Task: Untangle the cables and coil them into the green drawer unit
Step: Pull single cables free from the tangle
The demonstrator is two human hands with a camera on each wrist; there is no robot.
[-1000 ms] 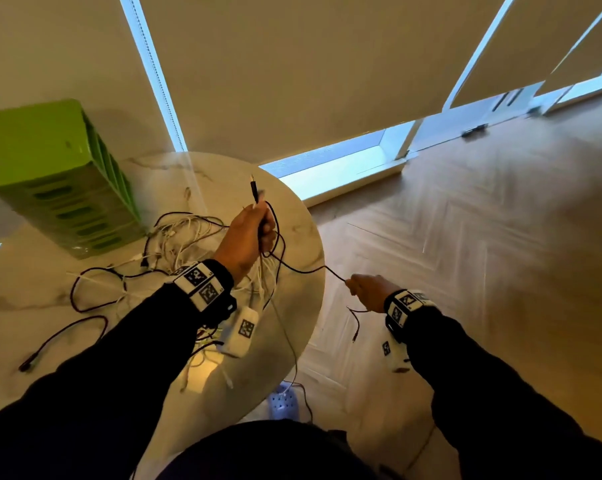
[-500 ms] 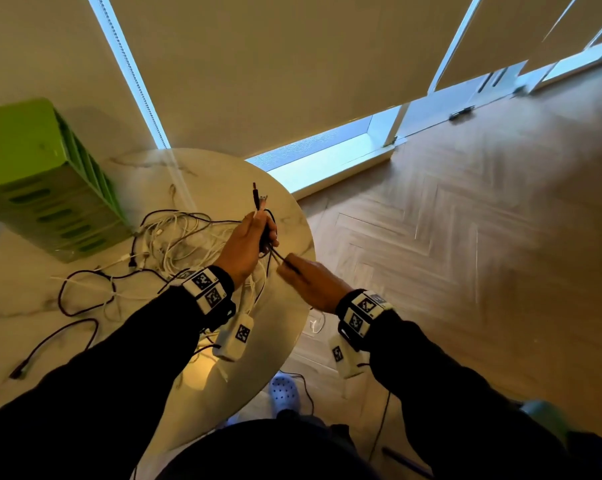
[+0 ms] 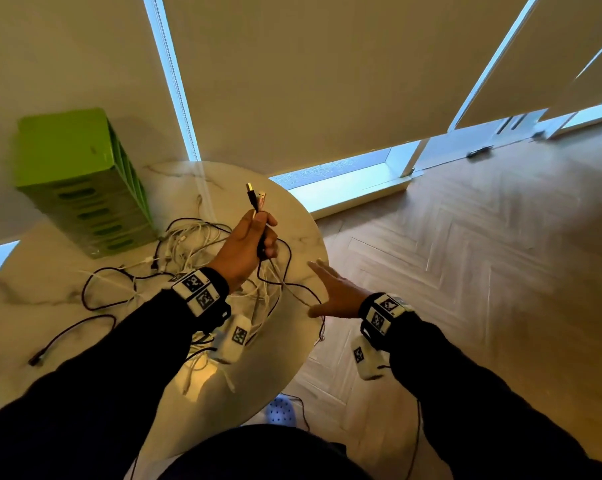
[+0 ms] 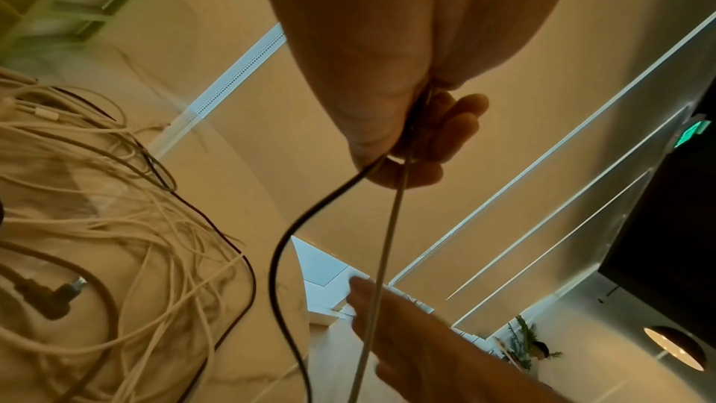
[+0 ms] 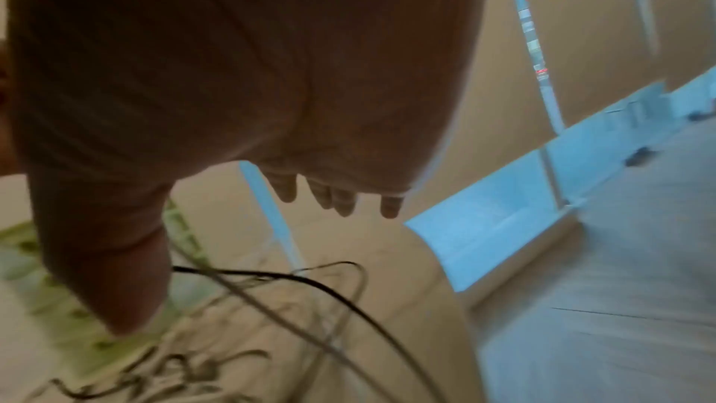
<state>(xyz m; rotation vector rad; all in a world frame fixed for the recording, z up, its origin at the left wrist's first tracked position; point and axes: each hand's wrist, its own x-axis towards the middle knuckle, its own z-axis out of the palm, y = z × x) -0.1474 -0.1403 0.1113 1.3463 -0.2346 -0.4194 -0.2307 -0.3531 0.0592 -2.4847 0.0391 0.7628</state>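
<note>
Left hand [image 3: 247, 245]: raised over the round marble table [image 3: 22, 306], centre of the head view, forearm running up from the lower left. Fingers curled in a fist around two cables, one black cable [image 3: 285, 251] and one pale cable [image 4: 381, 259]. Their plug ends [image 3: 256, 197] stick up above the fist. In the left wrist view both cables drop out below the curled fingers [image 4: 445, 130], the black one bowing left, the pale one running straight down.

Right hand [image 3: 334, 292]: right of centre at the table's right edge, palm down, fingers straight and spread, thumb out toward the table. It holds nothing. The pale cable passes just by its thumb; contact cannot be told. Right wrist view is blurred; four straight fingertips [image 5: 391, 206] show below the palm.

Tangle of white and black cables [image 3: 188, 251]: on the tabletop, left of and below the left hand.

Green drawer unit [image 3: 81, 181]: upright at the table's upper left, just beside the tangle.
</note>
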